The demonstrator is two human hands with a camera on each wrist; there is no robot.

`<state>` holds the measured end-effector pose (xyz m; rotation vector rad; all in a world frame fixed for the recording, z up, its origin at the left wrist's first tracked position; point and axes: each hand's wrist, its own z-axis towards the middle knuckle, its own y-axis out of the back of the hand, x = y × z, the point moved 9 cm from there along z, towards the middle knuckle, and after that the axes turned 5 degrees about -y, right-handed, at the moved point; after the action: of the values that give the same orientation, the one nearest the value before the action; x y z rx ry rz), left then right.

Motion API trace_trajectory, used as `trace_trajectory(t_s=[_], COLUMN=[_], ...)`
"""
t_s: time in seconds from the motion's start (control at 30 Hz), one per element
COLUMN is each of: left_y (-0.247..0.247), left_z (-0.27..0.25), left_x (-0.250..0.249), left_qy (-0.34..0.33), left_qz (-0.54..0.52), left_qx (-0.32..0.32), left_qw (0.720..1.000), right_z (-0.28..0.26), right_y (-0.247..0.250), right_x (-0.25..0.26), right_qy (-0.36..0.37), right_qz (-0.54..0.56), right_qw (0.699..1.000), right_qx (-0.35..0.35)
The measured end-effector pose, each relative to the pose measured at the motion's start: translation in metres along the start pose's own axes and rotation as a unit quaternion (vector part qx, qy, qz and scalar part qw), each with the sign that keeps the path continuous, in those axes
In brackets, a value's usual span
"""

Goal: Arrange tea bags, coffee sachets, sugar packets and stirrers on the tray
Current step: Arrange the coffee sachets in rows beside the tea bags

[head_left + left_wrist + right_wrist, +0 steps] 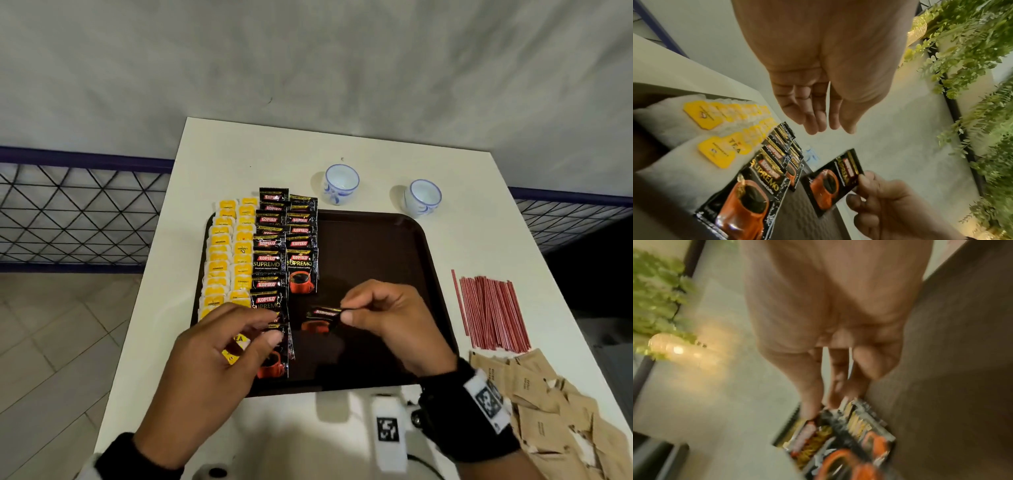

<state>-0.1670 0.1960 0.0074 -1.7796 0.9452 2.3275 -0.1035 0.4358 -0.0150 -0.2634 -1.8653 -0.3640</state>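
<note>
Along the left edge of the tray [431,260] you have two columns of yellow-tagged tea bags [227,260] laid down, running from the far edge toward the near one. Just right of them stand two columns of black coffee sachets [270,260]; the left one reaches almost to the near edge, while the right one stops about halfway, so that column looks unfinished. The right half of the tray is bare. Off the tray, near the table's right edge, the red stirrers [489,308] lie in a bundle, and the brown sugar packets [548,407] are heaped at the near right corner; none of either is placed yet. By my reckoning you are a little under halfway.

Your left hand [212,363] hovers over the near end of the sachet columns with fingers loosely extended and gripping nothing, as the left wrist view shows. Your right hand [387,315] pinches one coffee sachet [323,313] by its edge between thumb and fingertips, held above the middle of the tray, just below the short column.
</note>
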Motion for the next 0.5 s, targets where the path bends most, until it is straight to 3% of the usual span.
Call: trace_trajectory(t_s=[0.13,0.5], left_y=[0.0,-0.012], left_z=[-0.01,-0.043], left_x=[0.01,0.037], left_qy=[0.025,0.075], left_qz=[-0.011,-0.03], left_qx=[0.015,0.052], left_qw=[1.0,0.995], right_z=[0.025,0.086], right_y=[0.01,-0.021], right_x=[-0.027,-0.038], right_qy=[-0.125,-0.179], right_qz=[-0.018,-0.063], right_qw=[0.992,0.982], right_qx=[0.007,0.024])
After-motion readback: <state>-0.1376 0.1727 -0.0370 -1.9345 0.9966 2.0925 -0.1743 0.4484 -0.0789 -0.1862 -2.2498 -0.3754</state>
